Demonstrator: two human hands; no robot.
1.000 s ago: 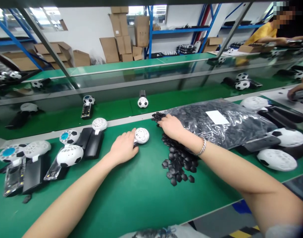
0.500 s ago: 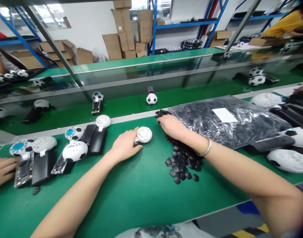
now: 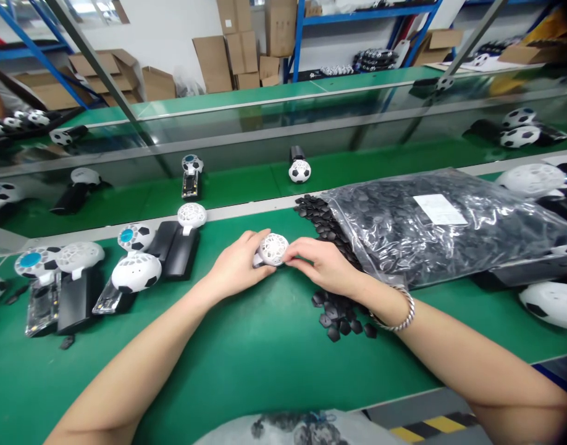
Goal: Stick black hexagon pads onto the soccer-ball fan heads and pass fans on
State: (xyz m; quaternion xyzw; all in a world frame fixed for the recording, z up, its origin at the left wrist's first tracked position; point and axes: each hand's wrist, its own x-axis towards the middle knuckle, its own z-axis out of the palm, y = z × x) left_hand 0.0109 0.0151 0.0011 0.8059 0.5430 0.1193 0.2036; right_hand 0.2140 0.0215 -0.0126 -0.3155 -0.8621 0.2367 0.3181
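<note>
A white openwork soccer-ball shell (image 3: 274, 247) with empty patch holes sits mid-bench, on a part mostly covered by my left hand (image 3: 239, 262). That hand grips it from the left, thumb at the near side and fingers behind. My right hand (image 3: 323, 264) is pinched at the shell's right edge; anything between its fingertips is too small to make out. Under and beyond my right wrist lies a heap of small black pentagon pieces (image 3: 315, 213), and more loose pentagon pieces (image 3: 341, 318) lie on the near side.
A clear plastic bag (image 3: 394, 228) of black pieces takes up the right of the bench. Several soccer-ball units with black handles (image 3: 182, 253) stand at left. Behind the bench's raised edge, a green belt (image 3: 241, 185) carries more units (image 3: 299, 171). More ball units (image 3: 554, 303) lie far right.
My right hand has come from the heap of black pieces to the shell's right edge. My left hand still holds the shell. The other person's hand at far left has gone from view.
</note>
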